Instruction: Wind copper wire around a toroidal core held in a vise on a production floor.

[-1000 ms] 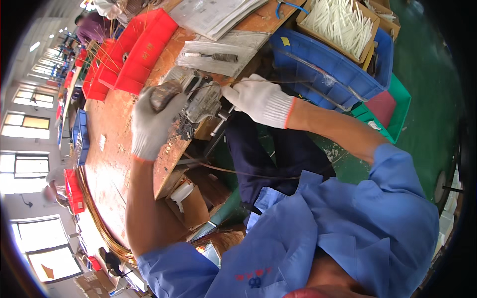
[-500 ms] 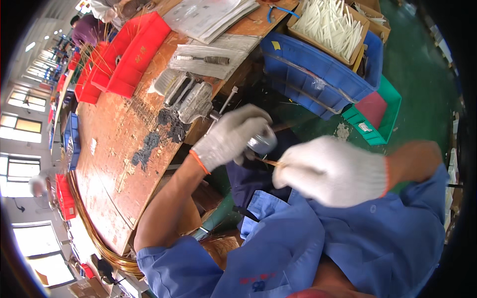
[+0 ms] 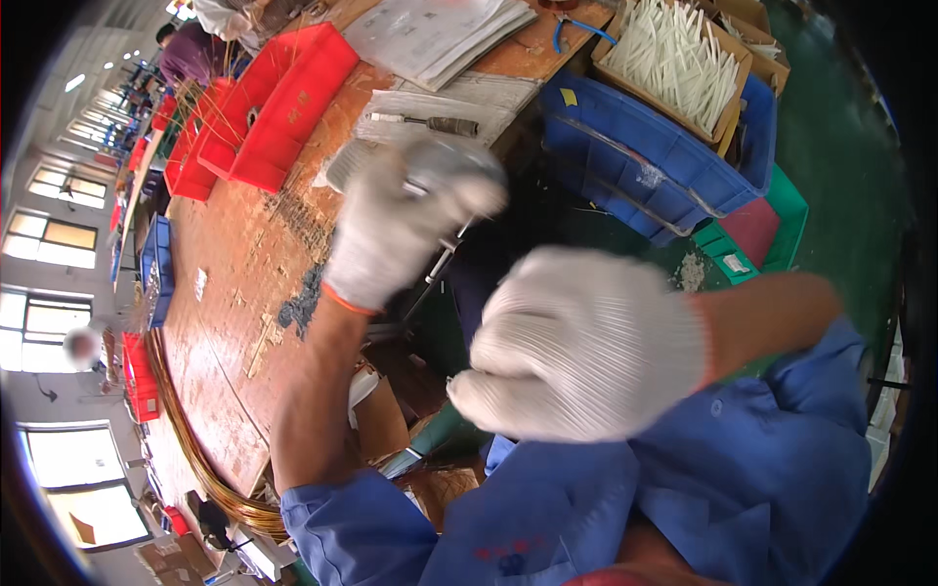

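My left hand (image 3: 376,230), in a white knit glove with an orange cuff, is closed around a shiny, rounded grey metal part (image 3: 454,168). Motion blurs that part, which is over the bench edge in front of the vise. Most of the vise is covered by the hand and the part; its metal handle (image 3: 440,264) shows below. Nearer to me, my right hand (image 3: 586,342), gloved the same way, is apart from the left with its fingers curled in. Whatever those fingers hold, if anything, is hidden.
Red bins (image 3: 293,107) with thin wires stand on the wooden bench (image 3: 220,322). A dark-handled tool (image 3: 451,126) lies on papers, with blue-handled pliers (image 3: 559,37) beyond. At right, a blue crate (image 3: 625,161) carries a box of white strips (image 3: 674,63). Coiled wire (image 3: 181,420) hangs along the bench's left edge.
My left hand has carried the metal part up and left toward the vise. My right hand has come closer and slightly left; the thin brownish strip at its fingertips no longer shows.
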Demonstrator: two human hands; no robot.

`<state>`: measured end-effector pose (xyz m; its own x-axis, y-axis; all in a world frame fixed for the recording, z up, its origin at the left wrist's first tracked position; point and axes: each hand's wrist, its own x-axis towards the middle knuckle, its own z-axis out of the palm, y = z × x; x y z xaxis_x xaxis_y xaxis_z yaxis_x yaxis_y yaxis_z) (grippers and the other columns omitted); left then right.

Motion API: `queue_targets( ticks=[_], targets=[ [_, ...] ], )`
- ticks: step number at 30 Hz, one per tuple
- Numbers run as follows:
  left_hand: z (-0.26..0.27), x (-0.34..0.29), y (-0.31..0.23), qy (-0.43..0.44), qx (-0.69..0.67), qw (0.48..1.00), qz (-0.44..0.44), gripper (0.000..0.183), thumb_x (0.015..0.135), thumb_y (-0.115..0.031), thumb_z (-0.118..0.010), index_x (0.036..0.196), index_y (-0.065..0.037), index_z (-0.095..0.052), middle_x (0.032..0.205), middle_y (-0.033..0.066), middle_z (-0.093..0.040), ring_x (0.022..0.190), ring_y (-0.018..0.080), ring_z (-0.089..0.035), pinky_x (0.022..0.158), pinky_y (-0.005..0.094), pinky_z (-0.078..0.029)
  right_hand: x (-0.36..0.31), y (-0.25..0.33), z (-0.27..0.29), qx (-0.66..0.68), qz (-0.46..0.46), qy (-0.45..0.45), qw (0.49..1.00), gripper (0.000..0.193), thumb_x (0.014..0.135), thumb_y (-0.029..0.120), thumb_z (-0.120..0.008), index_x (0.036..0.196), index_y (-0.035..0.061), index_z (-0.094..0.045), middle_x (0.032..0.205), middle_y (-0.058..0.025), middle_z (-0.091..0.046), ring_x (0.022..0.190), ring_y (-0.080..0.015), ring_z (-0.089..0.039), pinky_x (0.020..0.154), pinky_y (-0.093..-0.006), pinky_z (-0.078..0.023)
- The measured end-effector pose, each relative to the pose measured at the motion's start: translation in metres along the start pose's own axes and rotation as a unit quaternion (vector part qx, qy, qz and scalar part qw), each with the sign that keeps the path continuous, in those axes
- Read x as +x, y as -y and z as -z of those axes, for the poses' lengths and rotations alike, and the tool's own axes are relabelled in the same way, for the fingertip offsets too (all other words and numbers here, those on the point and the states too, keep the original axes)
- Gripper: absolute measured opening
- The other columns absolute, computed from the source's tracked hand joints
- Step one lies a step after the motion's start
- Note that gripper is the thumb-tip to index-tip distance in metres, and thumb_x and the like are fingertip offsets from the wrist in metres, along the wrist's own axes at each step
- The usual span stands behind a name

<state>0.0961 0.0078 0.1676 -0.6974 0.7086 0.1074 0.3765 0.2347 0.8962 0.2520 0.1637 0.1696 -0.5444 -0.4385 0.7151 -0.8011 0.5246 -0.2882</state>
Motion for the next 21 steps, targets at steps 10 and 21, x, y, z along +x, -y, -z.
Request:
queue_targets(
  ticks=[10,21],
  targets=[
    [0.044,-0.004,0.105,-0.221,-0.039,0.972,-0.063,0.063,0.097,-0.055,-0.074,0.116,0.005,-0.072,0.102,0.0082,-0.076,0.091,0.0145,-0.068,0.085,0.0304,-0.054,-0.031,-0.107,-0.135,0.486,-0.532,-0.266,0.641,0.029,0.102,0.023,-0.070,0.115,-0.0035,-0.068,0.087,-0.0062,-0.070,0.065,-0.0103,-0.063,0.060,-0.0264,-0.056],
    [0.028,-0.004,0.116,-0.319,0.007,0.946,-0.051,0.043,0.104,-0.035,-0.068,0.116,0.006,-0.072,0.103,0.0097,-0.076,0.093,0.0155,-0.069,0.086,0.0320,-0.055,-0.058,-0.047,-0.206,0.416,-0.461,0.021,0.784,0.037,0.095,0.037,-0.076,0.119,0.0090,-0.069,0.103,-0.0087,-0.072,0.086,-0.0239,-0.073,0.074,-0.0368,-0.060]
  ],
)
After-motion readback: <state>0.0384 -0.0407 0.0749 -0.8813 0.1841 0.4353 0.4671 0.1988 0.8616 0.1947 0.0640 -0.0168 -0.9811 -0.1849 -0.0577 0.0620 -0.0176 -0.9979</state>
